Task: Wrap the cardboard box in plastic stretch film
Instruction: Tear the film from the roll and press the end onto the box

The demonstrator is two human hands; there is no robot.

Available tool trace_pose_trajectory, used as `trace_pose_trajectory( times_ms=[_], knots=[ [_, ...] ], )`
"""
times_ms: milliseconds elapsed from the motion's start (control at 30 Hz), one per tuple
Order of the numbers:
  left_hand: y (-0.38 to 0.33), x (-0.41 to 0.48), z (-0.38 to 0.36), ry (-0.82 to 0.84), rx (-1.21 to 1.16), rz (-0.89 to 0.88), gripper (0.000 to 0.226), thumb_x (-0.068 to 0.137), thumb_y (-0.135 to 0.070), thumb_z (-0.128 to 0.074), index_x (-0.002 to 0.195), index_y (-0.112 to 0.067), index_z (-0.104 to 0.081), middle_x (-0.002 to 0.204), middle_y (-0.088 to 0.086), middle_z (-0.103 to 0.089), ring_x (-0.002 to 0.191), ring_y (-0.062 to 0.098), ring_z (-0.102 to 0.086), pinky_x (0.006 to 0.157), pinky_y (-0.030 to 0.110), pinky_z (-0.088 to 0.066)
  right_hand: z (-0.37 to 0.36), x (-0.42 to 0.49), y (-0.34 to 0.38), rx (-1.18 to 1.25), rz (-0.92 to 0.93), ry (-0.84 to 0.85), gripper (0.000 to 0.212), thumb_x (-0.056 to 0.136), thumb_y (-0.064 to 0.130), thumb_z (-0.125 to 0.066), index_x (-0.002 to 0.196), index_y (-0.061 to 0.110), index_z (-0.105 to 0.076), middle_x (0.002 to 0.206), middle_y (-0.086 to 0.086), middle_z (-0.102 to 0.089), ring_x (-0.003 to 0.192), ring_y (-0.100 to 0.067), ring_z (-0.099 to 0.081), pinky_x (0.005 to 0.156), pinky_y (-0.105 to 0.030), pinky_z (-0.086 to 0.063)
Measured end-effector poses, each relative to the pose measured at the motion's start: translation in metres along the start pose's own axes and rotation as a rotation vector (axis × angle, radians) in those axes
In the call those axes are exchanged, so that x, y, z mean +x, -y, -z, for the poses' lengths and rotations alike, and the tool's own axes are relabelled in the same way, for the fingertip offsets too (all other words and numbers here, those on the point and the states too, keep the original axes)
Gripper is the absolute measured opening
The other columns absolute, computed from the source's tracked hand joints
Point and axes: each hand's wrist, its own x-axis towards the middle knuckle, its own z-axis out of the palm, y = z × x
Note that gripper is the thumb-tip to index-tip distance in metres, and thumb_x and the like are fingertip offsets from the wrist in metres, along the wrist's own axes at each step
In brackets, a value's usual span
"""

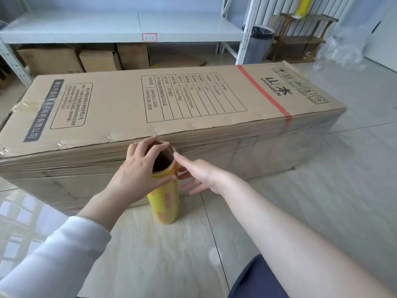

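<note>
We see the long cardboard box (129,100) lying on its side on the pale tiled floor (322,201), stretching from the left edge of the view far towards the right. Its printed top face, with a red stripe near the right end, is bare. Its near side is covered with clear stretch film (236,147) in wrinkled bands.

The roll of stretch film (165,207), yellow with orange patches, stands upright on the floor just against the middle of the box's near side. The open end of its brown cardboard core faces up.

The left hand (137,168), coming out of a white sleeve (53,254), grips the top of the roll. Its fingers (148,145) curl over the far rim of the core and the thumb lies across the near side of the yellow film.

The right hand (202,175) is beside the roll on its right, fingers straight and spread, holding nothing. Its forefinger tip touches the rim of the core, and we cannot tell whether the lower fingers touch the roll.

Beyond the box stands a grey metal shelf (107,29) with smaller cartons (49,59) beneath it. To the right of that are a dark bin (261,44) and a wooden stand (300,39).
</note>
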Motion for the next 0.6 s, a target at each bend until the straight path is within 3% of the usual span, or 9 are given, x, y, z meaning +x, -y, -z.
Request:
trace_pose_trajectory(
  times_ms=[100, 200, 267, 400, 533, 600],
  knots=[
    [0.002, -0.002, -0.001, -0.062, -0.048, -0.019, 0.076, 0.063, -0.037, -0.082, 0.131, -0.024, -0.051, 0.136, 0.001, -0.043, 0.124, 0.031, -0.035, 0.106, 0.037, -0.029, 0.000, -0.005, -0.001, -0.021, 0.019, -0.007, 0.075, 0.085, 0.068, -0.036, 0.134, 0.013, -0.048, 0.136, -0.006, -0.052, 0.118, -0.030, -0.055, 0.092, -0.043, -0.051],
    [0.001, -0.004, 0.003, -0.055, -0.051, -0.024, 0.076, 0.058, -0.037, -0.084, 0.128, -0.025, -0.057, 0.133, 0.002, -0.047, 0.120, 0.032, -0.038, 0.106, 0.038, -0.031, -0.003, -0.011, 0.000, -0.052, 0.046, -0.043, 0.070, 0.088, 0.063, -0.036, 0.129, 0.008, -0.052, 0.126, -0.008, -0.058, 0.105, -0.028, -0.062, 0.093, -0.044, -0.050],
    [-0.002, -0.005, 0.008, -0.027, -0.034, -0.031, 0.075, 0.057, -0.044, -0.081, 0.127, -0.028, -0.057, 0.132, 0.001, -0.048, 0.119, 0.032, -0.039, 0.106, 0.037, -0.031, -0.008, -0.016, 0.002, -0.063, 0.065, -0.076, 0.064, 0.091, 0.058, -0.035, 0.121, 0.005, -0.056, 0.113, -0.008, -0.061, 0.095, -0.027, -0.064, 0.093, -0.043, -0.050],
    [-0.006, -0.004, 0.022, 0.043, 0.023, -0.074, 0.084, 0.049, -0.069, -0.055, 0.126, -0.034, -0.056, 0.132, 0.000, -0.046, 0.117, 0.029, -0.043, 0.105, 0.033, -0.029, -0.013, -0.030, 0.009, -0.069, 0.081, -0.112, 0.053, 0.094, 0.053, -0.034, 0.106, 0.008, -0.058, 0.098, -0.012, -0.063, 0.088, -0.029, -0.065, 0.088, -0.038, -0.053],
    [-0.011, -0.004, 0.027, 0.129, 0.015, -0.120, 0.073, 0.062, -0.051, -0.076, 0.129, -0.030, -0.054, 0.134, 0.000, -0.046, 0.125, 0.020, -0.041, 0.110, 0.030, -0.024, -0.010, -0.042, 0.006, -0.093, 0.058, -0.095, 0.049, 0.095, 0.052, -0.033, 0.099, 0.007, -0.053, 0.097, -0.022, -0.065, 0.094, -0.035, -0.067, 0.090, -0.042, -0.052],
    [-0.011, -0.007, 0.022, 0.183, 0.002, -0.122, 0.081, 0.054, -0.065, -0.067, 0.128, -0.031, -0.056, 0.133, 0.000, -0.048, 0.126, 0.018, -0.043, 0.112, 0.036, -0.026, -0.012, -0.044, 0.001, -0.111, 0.040, -0.080, 0.049, 0.095, 0.052, -0.033, 0.102, 0.008, -0.053, 0.102, -0.025, -0.066, 0.094, -0.035, -0.067, 0.090, -0.043, -0.052]
  ],
)
